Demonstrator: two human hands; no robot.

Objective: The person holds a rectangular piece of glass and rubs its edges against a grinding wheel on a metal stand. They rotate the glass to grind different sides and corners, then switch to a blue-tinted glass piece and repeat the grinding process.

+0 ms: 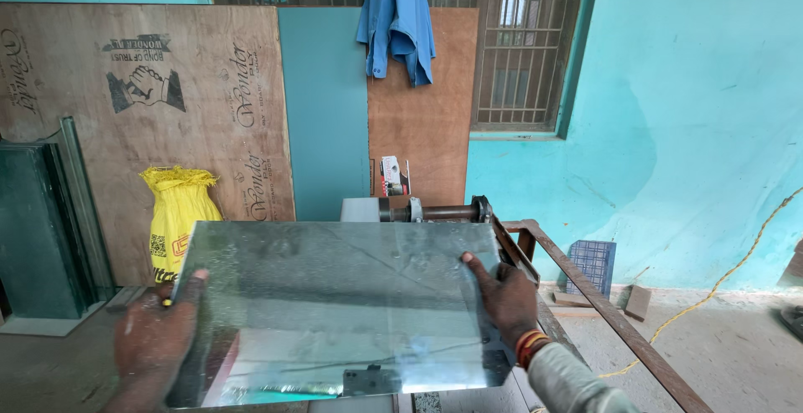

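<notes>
A shiny rectangular metal sheet [335, 296] is held flat in front of me, reflecting the room. My left hand [155, 338] grips its left edge, thumb on top near the corner. My right hand [506, 296] grips its right edge, thumb pressed on the upper face; red and orange bangles sit at that wrist. The sheet's far edge lies near a steel roller [435, 211] on a machine with a rusty metal frame [602, 304].
Plywood boards [150, 104] lean on the back wall, with a yellow sack [177, 212] before them. Glass panes [42, 221] stand at left. A blue shirt [397, 16] hangs above. A blue crate [592, 264], wood scraps and a yellow cord [719, 275] lie on the floor at right.
</notes>
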